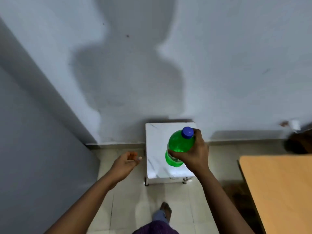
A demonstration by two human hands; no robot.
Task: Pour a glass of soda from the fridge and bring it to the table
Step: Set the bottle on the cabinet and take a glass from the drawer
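A green soda bottle (179,146) with a blue cap is held upright in my right hand (195,152), which is wrapped around its body from the right. The bottle hovers over a small white marble-topped stand (157,159) against the wall. My left hand (126,162) hangs left of the stand with fingers loosely apart and nothing in it. A wooden table (278,191) shows its corner at the right edge. No glass is in view.
A grey panel (33,141), possibly the fridge side, fills the left. A pale wall with my shadow rises ahead. Beige floor tiles (128,200) lie below, with my foot (165,211) on them. A dark object (298,142) sits at far right.
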